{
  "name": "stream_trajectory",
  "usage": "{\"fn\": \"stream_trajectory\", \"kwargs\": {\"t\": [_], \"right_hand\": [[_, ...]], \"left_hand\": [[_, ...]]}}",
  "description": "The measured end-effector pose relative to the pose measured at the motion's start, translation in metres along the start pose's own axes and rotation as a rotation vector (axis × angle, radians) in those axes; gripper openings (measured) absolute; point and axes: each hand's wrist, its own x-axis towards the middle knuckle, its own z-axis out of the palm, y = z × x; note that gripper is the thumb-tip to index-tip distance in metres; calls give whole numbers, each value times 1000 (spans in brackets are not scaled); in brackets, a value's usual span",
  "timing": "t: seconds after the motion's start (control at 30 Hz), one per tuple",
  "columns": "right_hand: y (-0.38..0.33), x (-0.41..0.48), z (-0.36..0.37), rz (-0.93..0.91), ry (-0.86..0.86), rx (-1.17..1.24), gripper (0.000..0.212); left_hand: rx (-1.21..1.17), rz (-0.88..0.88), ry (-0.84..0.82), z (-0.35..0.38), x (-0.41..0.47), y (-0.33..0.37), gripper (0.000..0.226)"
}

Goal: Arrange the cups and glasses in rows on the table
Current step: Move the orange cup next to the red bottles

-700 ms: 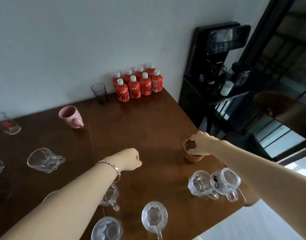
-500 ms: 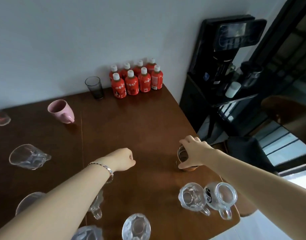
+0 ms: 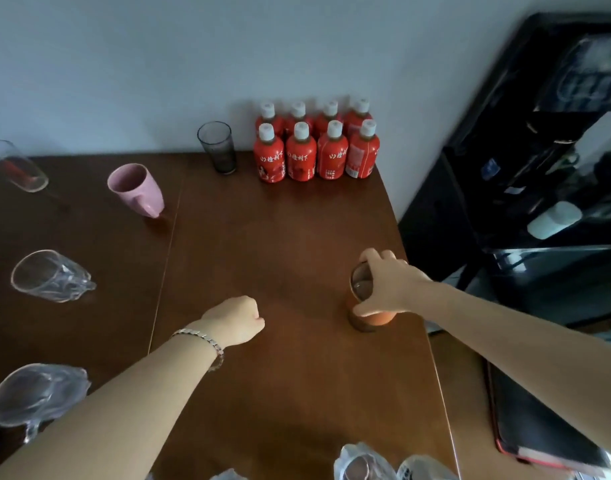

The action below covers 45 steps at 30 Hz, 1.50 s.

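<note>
My right hand [image 3: 389, 284] grips the rim of an orange-brown glass [image 3: 368, 318] that stands near the right edge of the brown table [image 3: 280, 244]. Over the table's middle my left hand [image 3: 236, 318] is a closed fist holding nothing. A pink mug [image 3: 138, 188] and a dark tumbler [image 3: 217, 147] stand at the back. Clear glass mugs lie on their sides at the left [image 3: 49, 275] and lower left [image 3: 34, 396]. Two more clear mugs [image 3: 363, 462] show at the bottom edge, and a clear glass [image 3: 15, 168] lies at the far left.
Several red bottles [image 3: 316, 150] with white caps stand in two rows against the wall at the back. A black water dispenser [image 3: 525, 174] stands right of the table. A dark book or tablet [image 3: 539, 420] lies beyond the table's right edge.
The view has tilted up and left, so the near mugs slid toward the bottom edge. My right hand keeps its hold on the orange-brown glass; my left fist stays in place.
</note>
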Motion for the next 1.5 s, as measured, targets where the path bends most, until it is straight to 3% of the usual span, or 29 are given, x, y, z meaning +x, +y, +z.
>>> {"fn": "stream_trajectory", "kwargs": {"t": [0.27,0.53,0.8,0.93,1.1,1.3,1.5], "right_hand": [[-1,114,-75,131,311,119,90],[15,170,-99,197,303,81,81],[16,156,-96,215,316,61,96],[-5,122,-85,52,483,-10,63],[-53,96,-70,-51,193,74,34],[-106,110,-55,-45,30,128,35],[-133,154,-64,-25,0,103,34]], "left_hand": [[41,-18,21,-48,47,0,24],[-25,35,45,-53,78,-9,26],[-64,40,49,-38,72,-27,20],[-52,28,71,-43,55,-34,19],[-22,43,136,-60,36,-43,23],[-23,54,228,-103,44,-68,30],[-191,67,352,-160,88,-85,43]]}}
